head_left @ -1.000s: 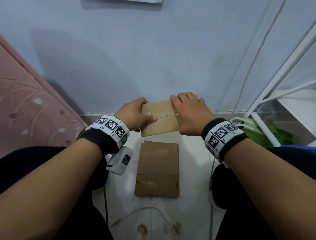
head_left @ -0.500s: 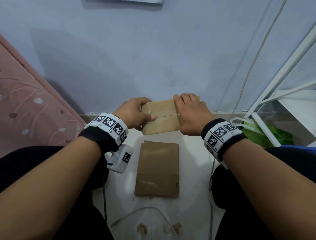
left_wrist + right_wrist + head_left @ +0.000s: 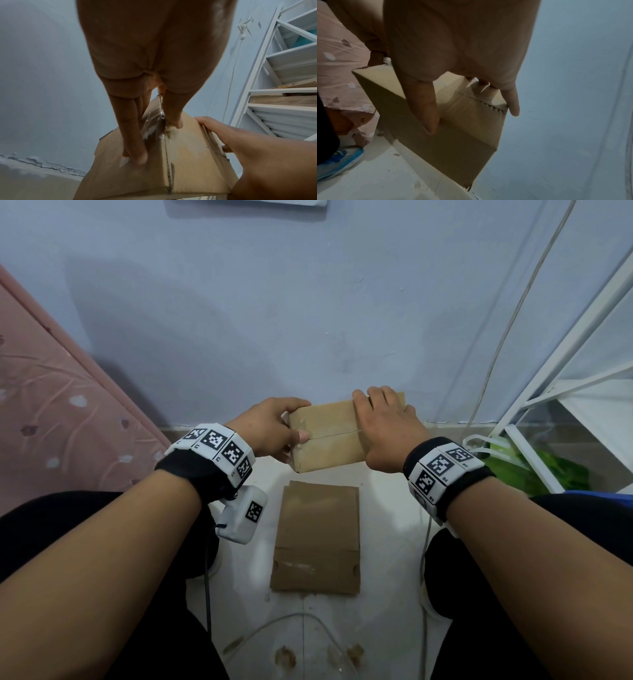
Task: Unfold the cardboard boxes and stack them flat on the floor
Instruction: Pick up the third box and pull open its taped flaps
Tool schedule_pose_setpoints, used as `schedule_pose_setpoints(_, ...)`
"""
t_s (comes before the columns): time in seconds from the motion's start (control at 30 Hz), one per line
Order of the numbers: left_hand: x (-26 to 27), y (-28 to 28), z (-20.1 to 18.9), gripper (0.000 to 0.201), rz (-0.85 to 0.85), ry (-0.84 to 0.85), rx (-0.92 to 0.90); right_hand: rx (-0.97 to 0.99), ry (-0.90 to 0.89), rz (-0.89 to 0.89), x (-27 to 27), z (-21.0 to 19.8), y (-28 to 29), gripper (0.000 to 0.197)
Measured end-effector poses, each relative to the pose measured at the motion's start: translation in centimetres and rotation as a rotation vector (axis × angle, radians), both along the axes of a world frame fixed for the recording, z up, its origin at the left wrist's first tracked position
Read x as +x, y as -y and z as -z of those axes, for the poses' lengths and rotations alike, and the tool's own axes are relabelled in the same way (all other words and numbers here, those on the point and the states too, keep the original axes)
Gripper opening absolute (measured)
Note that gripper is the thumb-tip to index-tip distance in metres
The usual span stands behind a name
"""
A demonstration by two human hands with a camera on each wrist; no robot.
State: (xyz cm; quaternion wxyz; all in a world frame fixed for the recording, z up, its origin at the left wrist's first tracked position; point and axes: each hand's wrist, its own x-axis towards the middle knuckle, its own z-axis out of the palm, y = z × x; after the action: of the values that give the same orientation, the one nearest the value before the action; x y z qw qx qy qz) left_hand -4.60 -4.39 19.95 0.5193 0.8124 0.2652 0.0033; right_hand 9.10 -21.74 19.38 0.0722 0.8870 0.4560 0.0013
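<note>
Left hand (image 3: 270, 426): fingers curled round the left end of the box (image 3: 329, 436), thumb tip on the middle slit.
Right hand (image 3: 387, 433): fingers bent over the far edge, holding the right end.
Box: up in the air, near the wall (image 3: 308, 302).
Flat box (image 3: 318, 539): lying on the floor (image 3: 387, 577), just below.

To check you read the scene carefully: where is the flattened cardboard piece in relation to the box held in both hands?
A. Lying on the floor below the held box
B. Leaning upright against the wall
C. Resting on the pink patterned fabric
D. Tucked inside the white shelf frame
A: the flattened cardboard lies flat on the pale floor between the person's legs, below the held box.
</note>
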Motion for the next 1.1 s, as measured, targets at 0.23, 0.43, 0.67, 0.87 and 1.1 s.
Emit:
schedule_pose_setpoints(0.23,0.1,0.5,-0.1,0.058,0.000,0.013,0.008,-0.082,0.082,0.028,0.1,0.2,0.1,0.107)
schedule_pose_setpoints(0.43,0.3,1.4,-0.4,0.058,0.020,0.061,0.079,-0.015,0.150,-0.181,-1.8,0.7,-0.7,0.121)
schedule_pose_setpoints(0.67,-0.1,1.7,-0.7,0.055,-0.028,0.151,0.304,0.078,0.200,-0.175,-2.1,-0.1,-1.2,0.111)
schedule_pose_setpoints(0.87,-0.4,2.1,-1.6,0.054,-0.061,0.130,0.345,0.090,0.215,-0.182,-2.3,-0.1,-1.3,0.110)
schedule_pose_setpoints(1.1,-0.2,2.2,-1.3,0.067,-0.020,0.070,0.453,0.082,0.300,-0.222,-2.5,-0.1,-1.2,0.102)
